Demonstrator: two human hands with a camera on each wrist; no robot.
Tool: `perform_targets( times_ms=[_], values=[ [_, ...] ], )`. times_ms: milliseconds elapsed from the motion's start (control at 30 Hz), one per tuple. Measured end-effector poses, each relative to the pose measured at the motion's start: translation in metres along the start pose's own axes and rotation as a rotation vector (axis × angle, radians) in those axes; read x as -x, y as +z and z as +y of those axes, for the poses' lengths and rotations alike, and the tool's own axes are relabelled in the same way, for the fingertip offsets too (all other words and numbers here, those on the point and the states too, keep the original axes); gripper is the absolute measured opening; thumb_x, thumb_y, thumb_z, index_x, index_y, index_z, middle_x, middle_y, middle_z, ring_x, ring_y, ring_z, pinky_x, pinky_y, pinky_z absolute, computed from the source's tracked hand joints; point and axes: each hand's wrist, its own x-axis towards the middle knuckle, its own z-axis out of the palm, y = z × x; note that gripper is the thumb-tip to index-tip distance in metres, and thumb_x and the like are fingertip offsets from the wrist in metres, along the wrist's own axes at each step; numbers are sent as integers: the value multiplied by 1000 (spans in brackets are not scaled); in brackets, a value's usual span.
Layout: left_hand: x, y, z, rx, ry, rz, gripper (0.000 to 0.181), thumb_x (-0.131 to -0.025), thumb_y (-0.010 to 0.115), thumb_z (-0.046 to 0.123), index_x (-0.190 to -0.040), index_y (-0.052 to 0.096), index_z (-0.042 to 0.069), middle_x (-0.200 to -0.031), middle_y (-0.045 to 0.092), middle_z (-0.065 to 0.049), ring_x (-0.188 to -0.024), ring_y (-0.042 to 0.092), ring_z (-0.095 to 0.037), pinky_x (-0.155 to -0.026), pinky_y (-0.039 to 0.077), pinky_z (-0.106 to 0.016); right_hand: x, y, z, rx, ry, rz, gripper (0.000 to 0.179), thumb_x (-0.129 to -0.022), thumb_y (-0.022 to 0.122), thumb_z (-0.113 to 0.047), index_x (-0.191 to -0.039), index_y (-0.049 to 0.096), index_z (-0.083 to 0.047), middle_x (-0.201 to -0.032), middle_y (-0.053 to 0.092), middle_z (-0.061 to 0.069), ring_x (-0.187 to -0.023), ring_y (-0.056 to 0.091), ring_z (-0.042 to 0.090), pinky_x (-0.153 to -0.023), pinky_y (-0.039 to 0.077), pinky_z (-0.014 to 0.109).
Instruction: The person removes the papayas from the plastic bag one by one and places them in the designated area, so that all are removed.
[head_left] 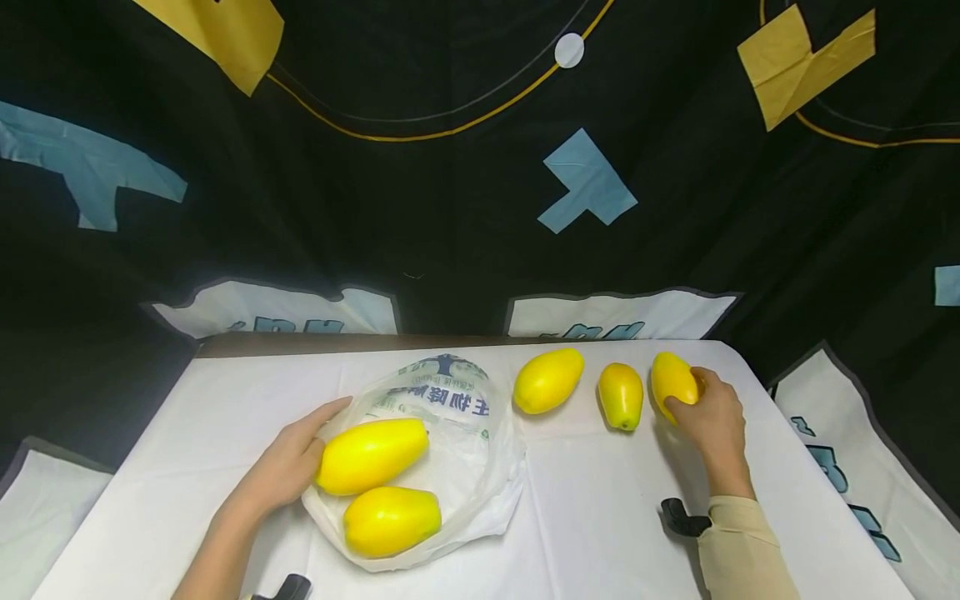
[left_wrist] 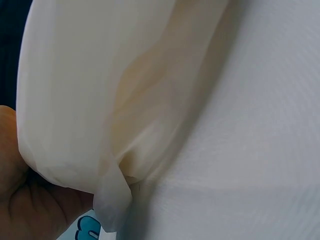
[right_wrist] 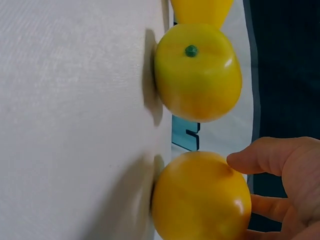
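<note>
My left hand [head_left: 288, 458] holds the left rim of a thin white plastic bag [head_left: 468, 467]. The bag lies on the table with its mouth spread, and two yellow papayas [head_left: 372, 456] rest inside. In the left wrist view, the bag's side [left_wrist: 65, 100] hangs over the hand and hides most fingers. At the table's right, my right hand [head_left: 716, 417] grips another papaya [head_left: 671, 382], thumb on one side and fingers on the other. The right wrist view shows that papaya [right_wrist: 200, 197] close to the tabletop. Beside it lies a smaller papaya [right_wrist: 197, 75] with a green stem nub.
A further papaya [head_left: 549, 381] lies between the bag and the small one, near the table's back edge. The white-covered table [head_left: 585, 517] ends against a black printed curtain [head_left: 450, 208]. Dark curved pieces [head_left: 684, 518] stick out by both wrists.
</note>
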Motion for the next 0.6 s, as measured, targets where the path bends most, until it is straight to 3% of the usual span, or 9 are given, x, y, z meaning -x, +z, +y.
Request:
perform_targets(
  times_ms=[300, 600],
  values=[
    [0, 2, -2, -11, 25, 9, 56, -96, 36, -2, -150, 38, 12, -147, 44, -18, -135, 38, -42, -107, 31, -63, 6, -7, -14, 24, -54, 10, 68, -85, 67, -23, -142, 41, 3, -142, 36, 32, -128, 35, 50, -106, 31, 65],
    [1, 1, 0, -6, 7, -1, 55, -97, 38, 1, -151, 36, 14, -148, 43, -16, -136, 37, -42, -107, 31, -63, 19, -6, -47, 21, -268, 8, 68, -82, 70, -21, -142, 44, -1, -145, 38, 26, -126, 40, 47, -101, 35, 67]
  ],
)
